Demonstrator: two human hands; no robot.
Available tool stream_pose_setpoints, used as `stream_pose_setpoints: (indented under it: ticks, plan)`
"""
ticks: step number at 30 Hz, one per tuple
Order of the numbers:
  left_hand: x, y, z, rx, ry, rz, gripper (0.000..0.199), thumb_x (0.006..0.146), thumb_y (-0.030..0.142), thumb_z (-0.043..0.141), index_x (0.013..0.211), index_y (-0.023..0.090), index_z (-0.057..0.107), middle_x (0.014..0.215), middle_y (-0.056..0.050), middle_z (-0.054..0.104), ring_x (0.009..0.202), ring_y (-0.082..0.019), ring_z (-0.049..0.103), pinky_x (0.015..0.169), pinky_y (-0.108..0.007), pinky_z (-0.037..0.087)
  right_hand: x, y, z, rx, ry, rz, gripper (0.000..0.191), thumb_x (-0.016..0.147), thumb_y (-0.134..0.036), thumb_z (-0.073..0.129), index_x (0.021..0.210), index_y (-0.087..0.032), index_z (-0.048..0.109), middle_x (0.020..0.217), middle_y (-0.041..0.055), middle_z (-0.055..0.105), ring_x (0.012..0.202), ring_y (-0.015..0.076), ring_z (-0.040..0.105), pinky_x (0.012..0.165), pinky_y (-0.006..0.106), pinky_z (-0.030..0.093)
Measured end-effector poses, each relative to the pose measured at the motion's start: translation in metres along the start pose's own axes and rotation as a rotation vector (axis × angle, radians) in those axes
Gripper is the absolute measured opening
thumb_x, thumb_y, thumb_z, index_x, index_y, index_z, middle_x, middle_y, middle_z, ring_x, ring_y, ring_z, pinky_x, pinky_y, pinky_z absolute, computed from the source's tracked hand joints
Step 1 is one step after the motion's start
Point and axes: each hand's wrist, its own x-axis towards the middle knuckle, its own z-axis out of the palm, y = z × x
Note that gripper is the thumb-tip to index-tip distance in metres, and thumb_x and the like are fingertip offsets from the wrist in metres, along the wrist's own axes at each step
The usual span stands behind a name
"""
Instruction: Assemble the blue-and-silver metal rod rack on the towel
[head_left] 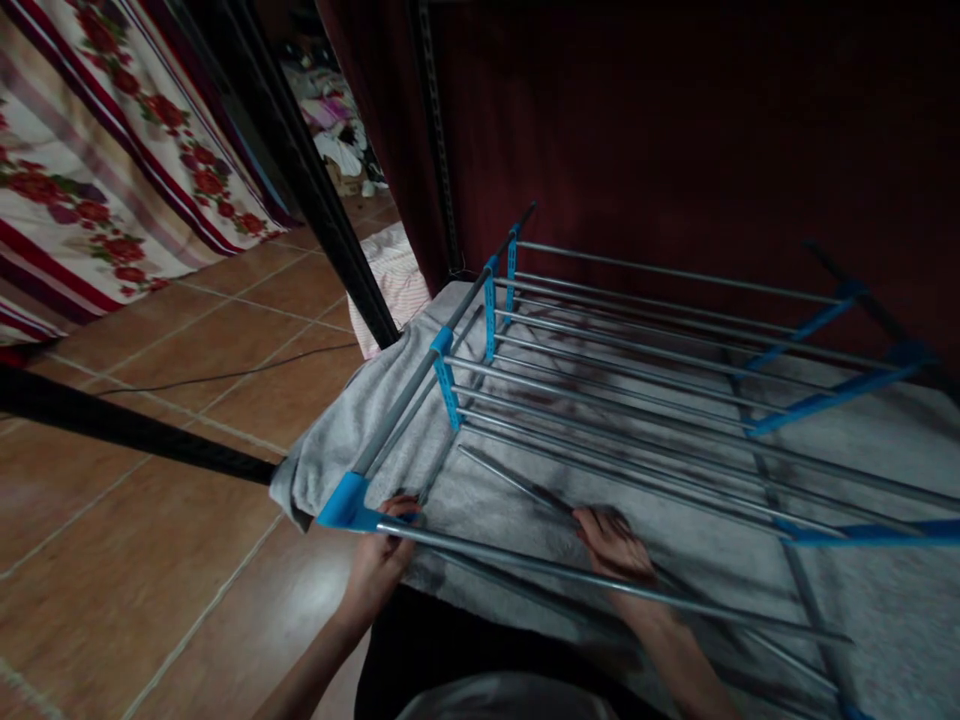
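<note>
A rack of thin metal rods (637, 400) with blue plastic brackets (447, 392) stands on a grey blanket (315, 450). At its near left corner, my left hand (386, 550) is closed around the lower part beside the blue corner piece (346, 503), under the front rod (525, 562). My right hand (616, 548), behind that front rod, has its fingers closed on a loose metal rod (499, 470). That rod slants from near the left bracket toward the lower right.
Black metal posts (315, 190) and a black bar (150, 425) frame the left side. Beyond lie a tiled floor (187, 500), a dark cable (225, 375) and a floral curtain (112, 150). A dark red cloth (637, 130) hangs behind the rack.
</note>
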Motion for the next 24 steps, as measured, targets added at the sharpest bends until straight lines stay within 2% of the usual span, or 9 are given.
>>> stream_pose_setpoints:
  ticks: [4, 8, 14, 18, 24]
  plan:
    - [0.0, 0.002, 0.001, 0.0, 0.02, -0.016, 0.03, 0.086, 0.042, 0.054, 0.098, 0.019, 0.068, 0.114, -0.014, 0.064, 0.114, -0.031, 0.059, 0.1, -0.049, 0.048, 0.006, 0.0, 0.007, -0.016, 0.028, -0.034, 0.051, 0.086, -0.007, 0.03, 0.12, -0.032, 0.059, 0.104, 0.0048, 0.068, 0.088, 0.0243, 0.063, 0.084, 0.042, 0.049]
    - [0.0, -0.001, 0.001, -0.026, 0.009, -0.023, 0.031, 0.085, 0.043, 0.055, 0.099, 0.019, 0.068, 0.114, -0.014, 0.064, 0.114, -0.03, 0.06, 0.1, -0.047, 0.049, 0.009, -0.003, 0.008, -0.001, 0.054, -0.035, 0.06, 0.077, 0.002, 0.029, 0.117, -0.031, 0.06, 0.106, 0.0039, 0.067, 0.094, 0.0226, 0.062, 0.087, 0.04, 0.049]
    - [0.0, -0.007, 0.003, -0.013, 0.012, -0.047, 0.033, 0.084, 0.046, 0.056, 0.1, 0.019, 0.068, 0.112, -0.014, 0.066, 0.111, -0.031, 0.061, 0.099, -0.048, 0.049, 0.003, -0.002, 0.01, 0.002, 0.123, -0.032, 0.059, 0.075, 0.003, 0.031, 0.116, -0.029, 0.06, 0.106, 0.0037, 0.067, 0.097, 0.0215, 0.062, 0.094, 0.039, 0.047]
    - [0.001, -0.007, 0.003, 0.008, -0.007, -0.064, 0.037, 0.083, 0.05, 0.055, 0.099, 0.019, 0.068, 0.111, -0.014, 0.067, 0.112, -0.032, 0.061, 0.1, -0.048, 0.048, 0.014, -0.012, 0.007, -0.025, 0.133, -0.003, 0.058, 0.077, 0.003, 0.03, 0.113, -0.029, 0.061, 0.099, 0.0047, 0.067, 0.092, 0.0221, 0.062, 0.089, 0.039, 0.049]
    - [0.005, -0.019, 0.001, 0.062, -0.002, -0.017, 0.041, 0.08, 0.055, 0.054, 0.096, 0.02, 0.069, 0.108, -0.013, 0.068, 0.109, -0.032, 0.062, 0.1, -0.047, 0.049, 0.029, -0.025, 0.002, -0.014, 0.033, 0.069, 0.046, 0.089, -0.004, 0.033, 0.115, -0.026, 0.064, 0.105, 0.0079, 0.067, 0.096, 0.0261, 0.063, 0.087, 0.043, 0.051]
